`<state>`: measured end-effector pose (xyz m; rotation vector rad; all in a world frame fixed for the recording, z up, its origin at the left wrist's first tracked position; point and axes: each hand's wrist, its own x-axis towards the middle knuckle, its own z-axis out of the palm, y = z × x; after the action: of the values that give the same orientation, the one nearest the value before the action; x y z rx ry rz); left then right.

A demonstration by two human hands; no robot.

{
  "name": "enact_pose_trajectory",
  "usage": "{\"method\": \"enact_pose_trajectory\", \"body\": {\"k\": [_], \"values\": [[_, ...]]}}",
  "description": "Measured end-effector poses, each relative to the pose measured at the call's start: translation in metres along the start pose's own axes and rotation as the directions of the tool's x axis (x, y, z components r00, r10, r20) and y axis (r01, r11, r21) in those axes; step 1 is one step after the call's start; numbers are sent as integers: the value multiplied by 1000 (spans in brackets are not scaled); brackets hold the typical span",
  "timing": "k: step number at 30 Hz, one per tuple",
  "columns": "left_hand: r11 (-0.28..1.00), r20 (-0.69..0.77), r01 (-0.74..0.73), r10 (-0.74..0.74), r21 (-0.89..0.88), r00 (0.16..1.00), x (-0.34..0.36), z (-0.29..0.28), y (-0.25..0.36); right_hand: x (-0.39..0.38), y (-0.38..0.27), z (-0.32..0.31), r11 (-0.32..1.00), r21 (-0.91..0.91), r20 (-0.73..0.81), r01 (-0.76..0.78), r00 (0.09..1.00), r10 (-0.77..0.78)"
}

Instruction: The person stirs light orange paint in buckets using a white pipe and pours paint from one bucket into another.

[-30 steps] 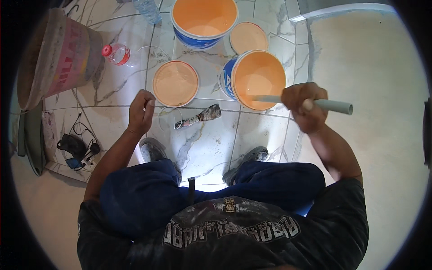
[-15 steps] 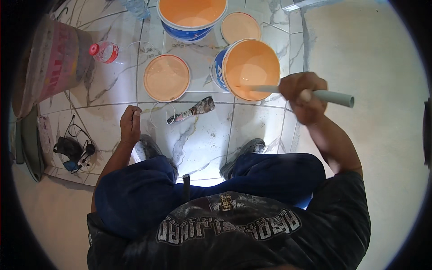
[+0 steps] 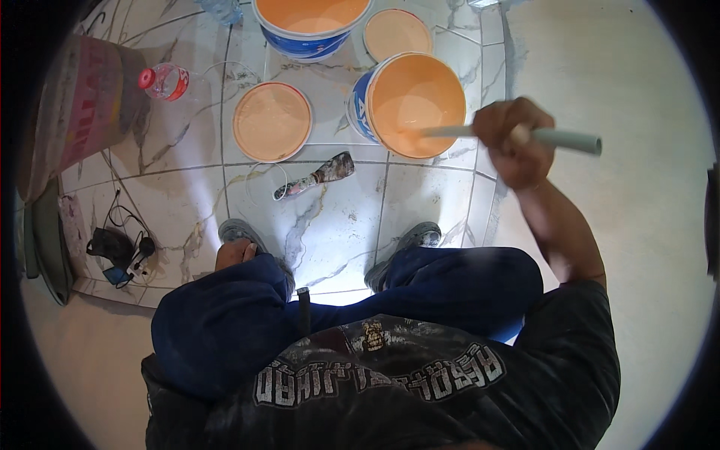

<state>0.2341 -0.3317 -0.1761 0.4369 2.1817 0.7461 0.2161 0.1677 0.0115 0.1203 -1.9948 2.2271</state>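
Note:
My right hand (image 3: pixel 517 139) is closed around a grey pipe (image 3: pixel 570 139) whose far end dips into the orange paint of a blue-and-white bucket (image 3: pixel 416 101) in front of me. My left hand (image 3: pixel 234 253) rests on my left knee, fingers curled, holding nothing that I can see. A paint-smeared putty knife (image 3: pixel 315 176) lies on the marble tiles between my feet and the buckets. A round lid (image 3: pixel 271 121) coated in orange paint lies left of the bucket.
A second, larger paint bucket (image 3: pixel 311 22) and another lid (image 3: pixel 397 31) sit further ahead. A red-capped plastic bottle (image 3: pixel 165 81) and a pink bucket (image 3: pixel 71 112) stand at the left. Cables and a charger (image 3: pixel 120 247) lie by my left side. A bare plaster wall (image 3: pixel 622 90) is on the right.
My left hand has dropped from in front of me down onto my left knee. My right hand keeps hold of the pipe in the bucket, and my view has shifted slightly.

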Motion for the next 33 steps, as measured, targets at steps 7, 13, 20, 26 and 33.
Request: {"method": "enact_pose_trajectory", "body": {"k": [7,13,20,26,33], "values": [[992,39,70,-74,101,996,0,2,9,74,20,26,992,-51,-153,114,981,-121],[990,0,89,-90,105,996,2,-1,21,6,5,23,999,44,82,-6,997,2],[985,1,83,-84,153,996,3,2,17,75,24,-11,985,-63,-22,164,986,-165],[984,-26,93,-90,154,996,3,3,19,18,5,46,1000,20,70,11,997,-12],[985,-31,98,-95,140,995,1,6,19,58,13,-12,997,-43,-154,70,985,-76]]}}
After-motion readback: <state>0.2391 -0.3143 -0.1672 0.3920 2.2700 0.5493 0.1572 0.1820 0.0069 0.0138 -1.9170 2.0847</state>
